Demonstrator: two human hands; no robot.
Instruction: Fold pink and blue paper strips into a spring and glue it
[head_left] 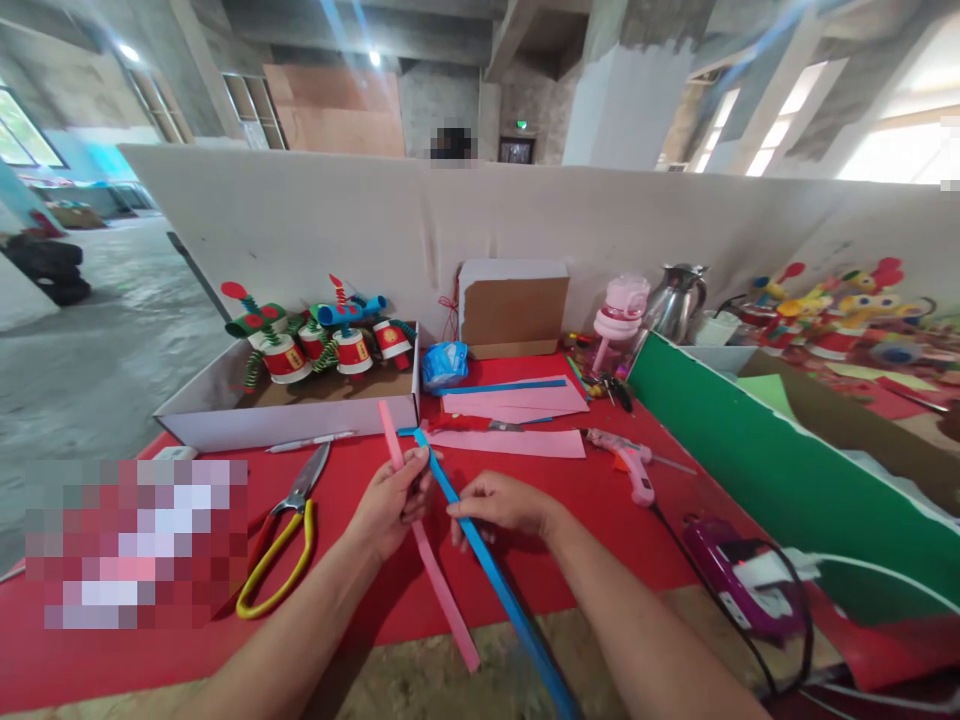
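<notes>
As a pink strip [437, 580] and a blue strip [491, 565] slant towards five o'clock above the red worktop [630, 525], left hand [397, 505] pinching the pink one, right hand [499, 505] pinching the blue, shears [289, 504] at nine o'clock, glue gun [639, 472] at three.

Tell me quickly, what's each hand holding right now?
Left hand: closed around the pink strip.
Right hand: closed, fingers gripping the blue strip.
</notes>
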